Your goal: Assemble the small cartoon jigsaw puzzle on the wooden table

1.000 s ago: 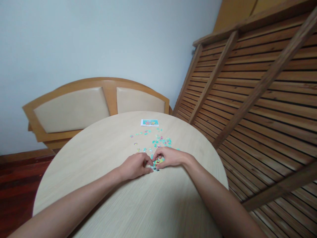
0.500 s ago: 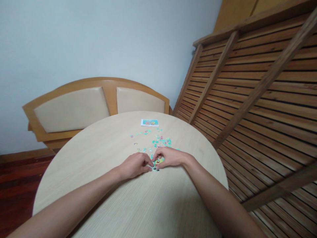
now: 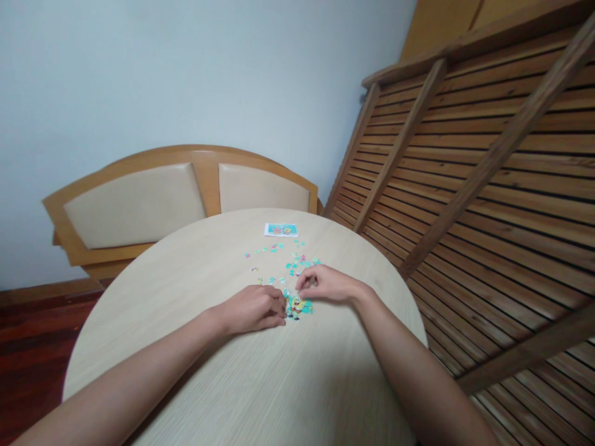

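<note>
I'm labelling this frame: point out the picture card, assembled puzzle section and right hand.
Picture card (image 3: 281, 230), head view: printed face.
Assembled puzzle section (image 3: 298, 305), head view: yellow part.
Right hand (image 3: 326, 284), head view: middle of the hand.

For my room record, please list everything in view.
Round table: one, pale wood, centre
Picture card: one, turquoise and white, table's far side
Loose puzzle pieces: many, mostly turquoise, mid-table
Joined puzzle section: one, yellow and turquoise, nearer side
Padded headboard: one, tan and cream, behind table
Slatted frame: one, brown wood, right
Wooden panels: two, ochre, upper right
Wall: one, pale blue, background
Floor: one, dark red, lower left
Left hand: one, bare, beside that section
Right hand: one, bare, its far edge
</note>
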`<action>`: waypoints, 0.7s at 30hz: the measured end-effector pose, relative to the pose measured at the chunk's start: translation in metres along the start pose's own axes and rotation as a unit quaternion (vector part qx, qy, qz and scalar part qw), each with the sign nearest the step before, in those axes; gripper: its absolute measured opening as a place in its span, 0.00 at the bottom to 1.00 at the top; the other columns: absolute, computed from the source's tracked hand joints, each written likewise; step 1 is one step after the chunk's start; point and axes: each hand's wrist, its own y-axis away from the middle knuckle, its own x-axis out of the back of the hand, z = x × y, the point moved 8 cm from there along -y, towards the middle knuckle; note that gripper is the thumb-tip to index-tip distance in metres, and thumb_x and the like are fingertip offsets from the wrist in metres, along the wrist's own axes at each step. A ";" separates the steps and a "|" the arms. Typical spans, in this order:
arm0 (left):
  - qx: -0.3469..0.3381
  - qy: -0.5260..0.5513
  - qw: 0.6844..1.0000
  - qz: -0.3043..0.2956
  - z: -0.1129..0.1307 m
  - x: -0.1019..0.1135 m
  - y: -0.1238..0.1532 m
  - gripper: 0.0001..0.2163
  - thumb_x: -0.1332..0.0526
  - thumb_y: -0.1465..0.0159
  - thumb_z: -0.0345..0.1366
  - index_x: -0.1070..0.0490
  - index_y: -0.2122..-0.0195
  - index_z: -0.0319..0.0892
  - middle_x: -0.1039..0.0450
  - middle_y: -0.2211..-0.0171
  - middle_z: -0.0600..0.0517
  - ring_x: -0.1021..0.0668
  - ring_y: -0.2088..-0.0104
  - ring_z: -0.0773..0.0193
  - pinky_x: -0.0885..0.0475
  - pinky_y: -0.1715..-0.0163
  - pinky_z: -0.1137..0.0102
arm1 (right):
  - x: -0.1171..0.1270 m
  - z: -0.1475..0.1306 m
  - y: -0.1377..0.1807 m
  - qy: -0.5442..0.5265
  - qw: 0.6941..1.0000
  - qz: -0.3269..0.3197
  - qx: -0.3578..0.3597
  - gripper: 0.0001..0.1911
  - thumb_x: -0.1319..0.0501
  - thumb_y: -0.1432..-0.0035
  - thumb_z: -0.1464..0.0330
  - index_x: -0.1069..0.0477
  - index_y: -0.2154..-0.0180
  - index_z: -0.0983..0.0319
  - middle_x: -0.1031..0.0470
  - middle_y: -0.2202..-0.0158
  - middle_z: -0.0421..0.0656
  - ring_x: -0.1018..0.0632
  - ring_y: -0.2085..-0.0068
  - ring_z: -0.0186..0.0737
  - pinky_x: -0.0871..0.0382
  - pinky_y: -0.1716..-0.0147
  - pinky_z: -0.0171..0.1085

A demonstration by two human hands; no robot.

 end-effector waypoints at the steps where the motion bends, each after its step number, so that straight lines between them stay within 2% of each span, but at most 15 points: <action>1: -0.009 -0.003 1.000 0.000 0.001 0.000 0.000 0.09 0.41 0.30 0.40 0.23 0.63 0.45 0.23 0.60 0.50 0.21 0.59 0.62 0.30 0.58 0.71 | 0.014 0.007 0.005 0.008 0.999 0.039 -0.011 0.13 0.35 0.46 0.63 0.21 0.62 0.64 0.21 0.66 0.43 0.25 0.66 0.37 0.35 0.66 0.34; 4: -0.022 -0.015 1.000 -0.002 0.002 0.000 0.001 0.08 0.41 0.30 0.39 0.24 0.63 0.45 0.23 0.60 0.50 0.21 0.58 0.62 0.30 0.57 0.71 | 0.054 0.039 0.023 0.052 0.987 0.138 -0.068 0.13 0.37 0.45 0.63 0.21 0.65 0.65 0.22 0.70 0.43 0.26 0.69 0.37 0.36 0.69 0.34; 7: -0.023 -0.030 0.999 -0.004 0.002 -0.001 0.001 0.07 0.42 0.30 0.36 0.24 0.62 0.45 0.23 0.59 0.51 0.21 0.58 0.62 0.30 0.58 0.71 | 0.074 0.071 0.037 0.075 0.976 0.162 -0.122 0.12 0.35 0.49 0.63 0.22 0.68 0.66 0.22 0.71 0.44 0.26 0.69 0.38 0.35 0.68 0.35; 12: -0.024 -0.050 0.998 0.002 0.001 -0.004 -0.001 0.07 0.43 0.30 0.34 0.25 0.61 0.46 0.23 0.59 0.51 0.21 0.58 0.62 0.29 0.58 0.71 | 0.069 0.096 0.042 0.047 0.976 0.115 -0.176 0.14 0.32 0.54 0.63 0.22 0.66 0.66 0.22 0.71 0.44 0.25 0.69 0.38 0.34 0.68 0.35; 21: -0.026 -0.038 0.999 0.006 -0.005 -0.005 0.000 0.09 0.45 0.28 0.36 0.25 0.57 0.46 0.23 0.56 0.50 0.22 0.55 0.62 0.29 0.54 0.70 | 0.065 0.095 0.041 0.039 0.975 0.099 -0.197 0.14 0.31 0.57 0.65 0.23 0.67 0.65 0.24 0.72 0.41 0.27 0.70 0.36 0.36 0.69 0.34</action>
